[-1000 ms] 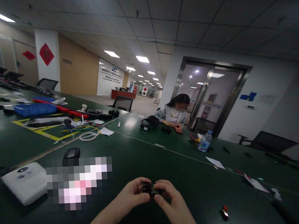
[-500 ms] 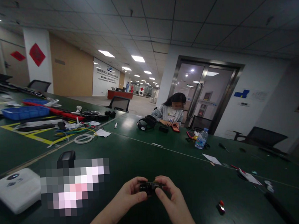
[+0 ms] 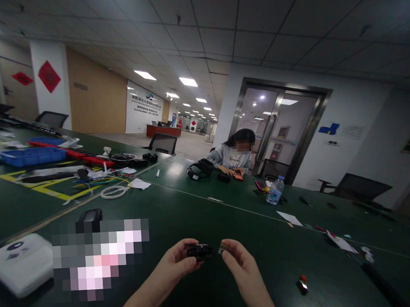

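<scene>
My left hand (image 3: 176,261) is closed round a small black cylindrical object (image 3: 199,251) above the green table, thumb in front and fingers behind it. A short gap to the right, my right hand (image 3: 241,260) pinches a small greenish-silver piece (image 3: 222,247) between thumb and fingertips. Its kind is too small to make out, and the fingers hide part of it. The two held things are apart. Off to the right of my hands, a small red and silver object (image 3: 303,284) lies on the table (image 3: 265,255).
A white boxy device (image 3: 21,266) and a dark mouse-like object (image 3: 90,215) stand at left, beside a blurred-out patch. Cables (image 3: 114,191) and a blue tray (image 3: 33,156) lie farther back. Across the table sits a person (image 3: 232,156) near a water bottle (image 3: 275,190).
My hands have drawn apart. The small piece in my right hand is now separate from the black cylindrical object, which stays in my left hand.
</scene>
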Demonstrator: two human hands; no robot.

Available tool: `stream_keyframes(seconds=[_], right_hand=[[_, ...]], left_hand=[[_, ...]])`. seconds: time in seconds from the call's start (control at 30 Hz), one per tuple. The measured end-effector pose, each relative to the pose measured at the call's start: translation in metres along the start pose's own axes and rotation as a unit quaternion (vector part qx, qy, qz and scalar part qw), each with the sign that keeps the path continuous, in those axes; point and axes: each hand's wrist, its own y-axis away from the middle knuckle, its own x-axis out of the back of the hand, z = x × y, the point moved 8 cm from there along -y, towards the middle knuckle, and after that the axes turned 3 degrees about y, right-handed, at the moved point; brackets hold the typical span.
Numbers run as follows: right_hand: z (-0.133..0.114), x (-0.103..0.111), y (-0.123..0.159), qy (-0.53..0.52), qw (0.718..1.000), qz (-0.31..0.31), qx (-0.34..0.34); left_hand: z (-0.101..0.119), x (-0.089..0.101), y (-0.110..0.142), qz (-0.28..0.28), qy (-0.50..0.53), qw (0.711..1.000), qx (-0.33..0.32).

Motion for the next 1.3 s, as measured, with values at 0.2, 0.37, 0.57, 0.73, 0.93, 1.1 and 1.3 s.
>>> stream_keyframes(seconds=[0.2,0.37,0.57,0.73,0.93,1.1,1.3], right_hand=[[-0.003,0.002,0.002,0.052,0.998,-0.006,-0.022],[-0.005,0.003,0.002,0.074,0.997,0.003,-0.02],[-0.002,0.006,0.0,0.071,0.997,0.006,-0.025],[-0.001,0.005,-0.002,0.077,0.997,-0.002,-0.01],[0.006,0.007,-0.003,0.071,0.997,-0.009,-0.024],[0.013,0.007,-0.005,0.054,0.997,-0.014,-0.051],[0.021,0.009,-0.008,0.061,0.996,-0.017,-0.063]], left_hand=[[0.003,0.003,0.001,0.033,0.011,0.999,-0.002],[0.004,0.004,0.002,0.039,0.014,0.999,-0.007],[0.0,0.006,-0.002,0.021,0.011,1.0,-0.009],[-0.002,0.009,-0.007,0.009,0.005,1.0,-0.013],[-0.002,0.01,-0.008,0.014,0.003,1.0,-0.027],[-0.004,0.008,-0.007,-0.002,-0.005,1.0,-0.013],[-0.007,0.01,-0.009,-0.01,-0.021,1.0,-0.018]])
